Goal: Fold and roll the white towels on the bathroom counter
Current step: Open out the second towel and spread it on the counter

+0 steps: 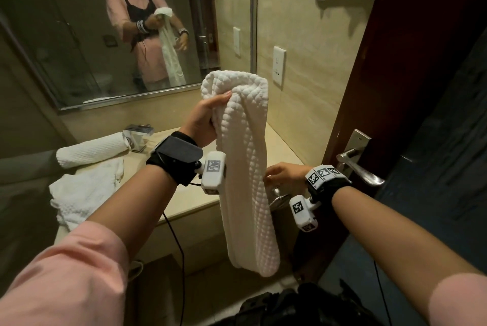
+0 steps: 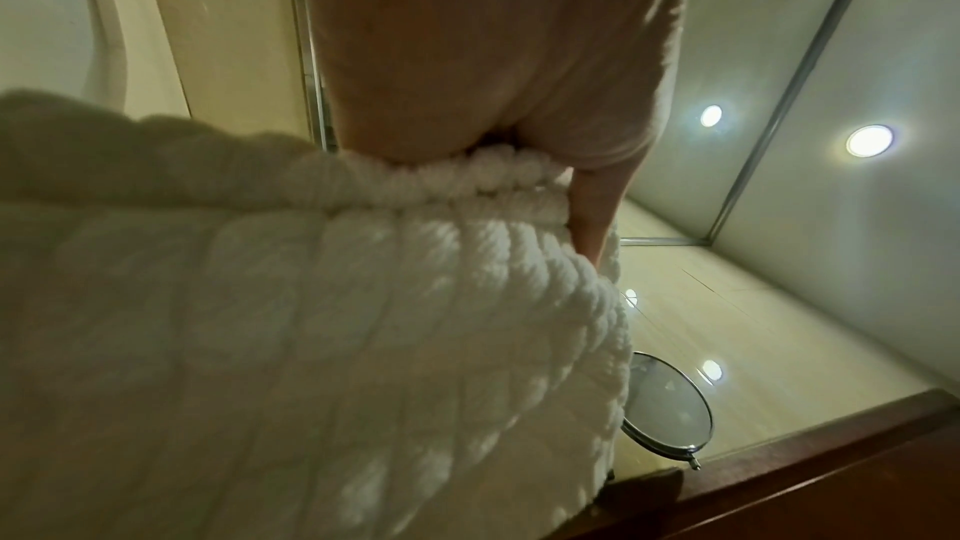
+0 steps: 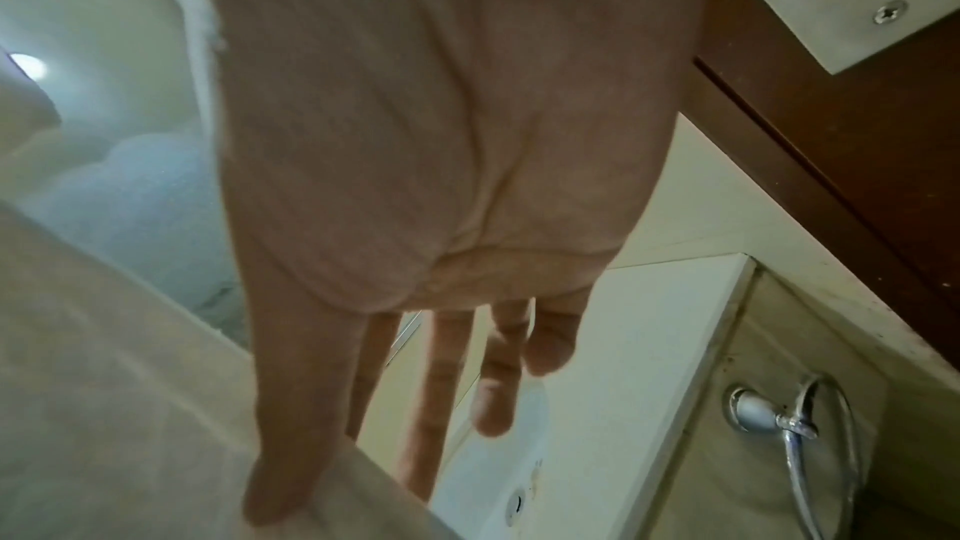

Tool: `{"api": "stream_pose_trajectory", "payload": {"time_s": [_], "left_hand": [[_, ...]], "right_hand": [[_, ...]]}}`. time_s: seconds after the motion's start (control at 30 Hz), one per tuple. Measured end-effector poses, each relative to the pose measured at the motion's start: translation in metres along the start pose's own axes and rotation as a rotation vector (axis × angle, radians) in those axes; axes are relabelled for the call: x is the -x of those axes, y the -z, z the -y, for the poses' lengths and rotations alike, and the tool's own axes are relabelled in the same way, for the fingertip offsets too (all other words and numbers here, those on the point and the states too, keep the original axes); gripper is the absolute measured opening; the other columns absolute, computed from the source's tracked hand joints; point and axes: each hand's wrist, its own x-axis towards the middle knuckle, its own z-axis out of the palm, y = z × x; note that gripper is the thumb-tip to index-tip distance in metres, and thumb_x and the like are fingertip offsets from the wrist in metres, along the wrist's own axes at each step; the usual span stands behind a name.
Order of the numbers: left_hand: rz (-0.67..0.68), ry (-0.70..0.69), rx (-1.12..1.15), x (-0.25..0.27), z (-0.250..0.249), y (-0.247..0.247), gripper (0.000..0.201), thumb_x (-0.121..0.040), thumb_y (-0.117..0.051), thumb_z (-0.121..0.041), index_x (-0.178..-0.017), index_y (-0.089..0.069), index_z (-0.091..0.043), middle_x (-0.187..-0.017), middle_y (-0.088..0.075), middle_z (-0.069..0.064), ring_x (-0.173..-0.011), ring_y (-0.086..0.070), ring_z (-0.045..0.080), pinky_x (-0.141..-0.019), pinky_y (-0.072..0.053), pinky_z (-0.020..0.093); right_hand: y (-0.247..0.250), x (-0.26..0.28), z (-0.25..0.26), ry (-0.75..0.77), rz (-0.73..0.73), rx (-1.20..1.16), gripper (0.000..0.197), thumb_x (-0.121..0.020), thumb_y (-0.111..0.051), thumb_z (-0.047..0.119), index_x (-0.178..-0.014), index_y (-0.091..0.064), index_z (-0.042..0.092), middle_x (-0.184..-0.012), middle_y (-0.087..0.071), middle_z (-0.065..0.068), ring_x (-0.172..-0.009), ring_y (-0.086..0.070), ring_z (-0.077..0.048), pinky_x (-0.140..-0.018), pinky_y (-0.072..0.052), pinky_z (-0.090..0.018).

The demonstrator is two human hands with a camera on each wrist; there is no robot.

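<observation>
A long white waffle towel (image 1: 245,167), folded into a narrow strip, hangs in the air over the counter's right end. My left hand (image 1: 208,117) grips it near the top, thumb over the front; the left wrist view shows the left hand (image 2: 519,130) bunching the towel (image 2: 311,323). My right hand (image 1: 279,174) is lower, with straight fingers just touching the strip's right edge. In the right wrist view the right hand (image 3: 415,343) has spread fingers and the thumb lies against the towel (image 3: 129,405). A rolled towel (image 1: 92,150) and a crumpled towel (image 1: 84,194) lie on the counter (image 1: 189,201) at the left.
A chrome faucet (image 1: 137,137) stands behind the rolled towel. A mirror (image 1: 105,30) hangs above the counter. A dark wooden door (image 1: 395,88) with a metal handle (image 1: 361,167) stands close on the right. A chrome ring holder (image 1: 276,194) sits below the counter's right end.
</observation>
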Motion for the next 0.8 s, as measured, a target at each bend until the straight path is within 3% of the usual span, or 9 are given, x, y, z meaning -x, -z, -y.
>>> {"api": "stream_pose_trajectory", "payload": {"time_s": [0.13,0.2,0.3,0.4,0.43,0.53,0.67,0.73,0.8], "left_hand": [[-0.031,-0.003,0.007,0.0,-0.007,0.006,0.028,-0.091,-0.051,-0.015,-0.114,-0.064,-0.007,-0.098,-0.069,0.009,-0.086,-0.066,0.021,-0.079,-0.056,0.031],[-0.065,-0.004,-0.023,0.0,-0.01,0.014,0.03,-0.084,-0.05,-0.013,-0.108,-0.066,-0.006,-0.093,-0.068,0.009,-0.081,-0.065,0.02,-0.074,-0.055,0.028],[-0.17,0.021,-0.082,0.004,-0.011,0.035,0.024,-0.073,-0.052,-0.015,-0.088,-0.07,-0.008,-0.078,-0.069,0.007,-0.07,-0.064,0.018,-0.067,-0.054,0.025],[-0.264,0.016,-0.102,0.015,-0.008,0.067,0.036,-0.078,-0.064,-0.024,-0.109,-0.067,-0.006,-0.098,-0.068,0.012,-0.084,-0.065,0.021,-0.077,-0.055,0.029],[-0.29,0.007,-0.092,0.019,-0.006,0.077,0.037,-0.082,-0.066,-0.027,-0.113,-0.066,-0.006,-0.102,-0.068,0.014,-0.087,-0.066,0.022,-0.08,-0.055,0.031],[-0.396,0.021,-0.043,0.033,-0.002,0.1,0.024,-0.088,-0.064,-0.025,-0.103,-0.069,-0.007,-0.09,-0.073,0.01,-0.078,-0.07,0.018,-0.073,-0.058,0.029],[-0.512,0.024,0.013,0.049,0.002,0.124,0.063,-0.075,-0.077,-0.026,-0.127,-0.055,0.004,-0.119,-0.061,0.024,-0.103,-0.064,0.031,-0.081,-0.056,0.038],[-0.539,-0.03,0.009,0.055,0.002,0.129,0.05,-0.083,-0.069,-0.018,-0.125,-0.055,0.006,-0.113,-0.064,0.022,-0.095,-0.067,0.028,-0.079,-0.056,0.037],[-0.542,-0.055,-0.01,0.061,0.004,0.13,0.036,-0.089,-0.062,-0.013,-0.12,-0.058,0.004,-0.1,-0.07,0.016,-0.088,-0.069,0.024,-0.076,-0.056,0.033]], "right_hand": [[-0.003,-0.009,-0.01,-0.001,-0.106,-0.146,0.016,-0.097,-0.051,0.018,-0.111,-0.059,0.015,-0.098,-0.068,0.0,-0.083,-0.063,-0.018,-0.066,-0.051,-0.025],[0.002,-0.016,-0.015,0.011,-0.226,-0.109,0.019,-0.097,-0.05,0.031,-0.104,-0.056,0.014,-0.093,-0.059,-0.008,-0.081,-0.053,-0.023,-0.066,-0.042,-0.028],[0.012,-0.009,-0.007,0.049,-0.392,-0.009,0.022,-0.102,-0.041,0.024,-0.099,-0.054,0.006,-0.086,-0.055,-0.007,-0.074,-0.051,-0.019,-0.064,-0.043,-0.023],[0.024,0.004,0.006,0.104,-0.463,-0.004,0.027,-0.103,-0.04,0.019,-0.104,-0.055,-0.002,-0.092,-0.061,-0.01,-0.083,-0.059,-0.021,-0.077,-0.05,-0.028],[0.027,0.008,0.012,0.129,-0.497,-0.019,0.023,-0.102,-0.04,0.019,-0.099,-0.057,0.003,-0.088,-0.062,-0.007,-0.078,-0.06,-0.019,-0.072,-0.051,-0.025],[0.031,0.014,0.031,0.201,-0.565,0.022,0.019,-0.102,-0.042,0.019,-0.095,-0.058,0.014,-0.08,-0.06,0.001,-0.068,-0.056,-0.011,-0.06,-0.046,-0.017],[0.033,0.023,0.049,0.261,-0.535,0.064,0.017,-0.099,-0.05,0.018,-0.085,-0.06,0.02,-0.072,-0.057,0.007,-0.056,-0.052,-0.001,-0.054,-0.039,-0.012],[0.033,0.028,0.055,0.268,-0.517,0.052,0.015,-0.095,-0.057,0.019,-0.082,-0.058,0.012,-0.067,-0.056,0.003,-0.05,-0.05,-0.002,-0.047,-0.038,-0.011],[0.032,0.032,0.062,0.254,-0.519,0.108,0.021,-0.089,-0.066,0.027,-0.089,-0.063,0.006,-0.073,-0.063,-0.003,-0.056,-0.054,-0.006,-0.051,-0.041,-0.015]]}}
